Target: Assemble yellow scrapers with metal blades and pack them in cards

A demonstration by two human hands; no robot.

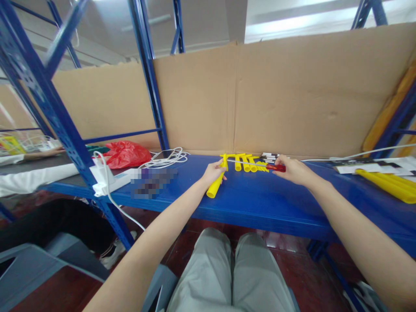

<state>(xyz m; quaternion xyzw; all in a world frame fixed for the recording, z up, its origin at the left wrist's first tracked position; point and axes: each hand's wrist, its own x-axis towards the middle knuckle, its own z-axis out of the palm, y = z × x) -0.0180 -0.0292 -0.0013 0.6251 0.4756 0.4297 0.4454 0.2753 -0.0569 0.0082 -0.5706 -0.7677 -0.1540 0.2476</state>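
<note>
My left hand (212, 172) is closed around a yellow plastic tube (215, 186), whose wide end slants down toward the bench's front edge. In my right hand (297, 170) is a screwdriver (277, 167) with a red handle and a long thin metal shaft. The shaft points left and reaches the upper part of the tube by my left fingers; whether it touches or enters it I cannot tell. Behind the shaft, several more yellow tube pieces (246, 167) lie in a row, with small yellow parts (262, 166) beside them.
Yellow tubes (386, 185) lie on the blue bench (260, 212) at the right. A red plastic bag (126, 154), coiled white cable (173, 157) and power strip (121, 180) are at the left. Cardboard (292, 95) stands behind. Another person's sleeve (42, 177) shows beyond the blue post.
</note>
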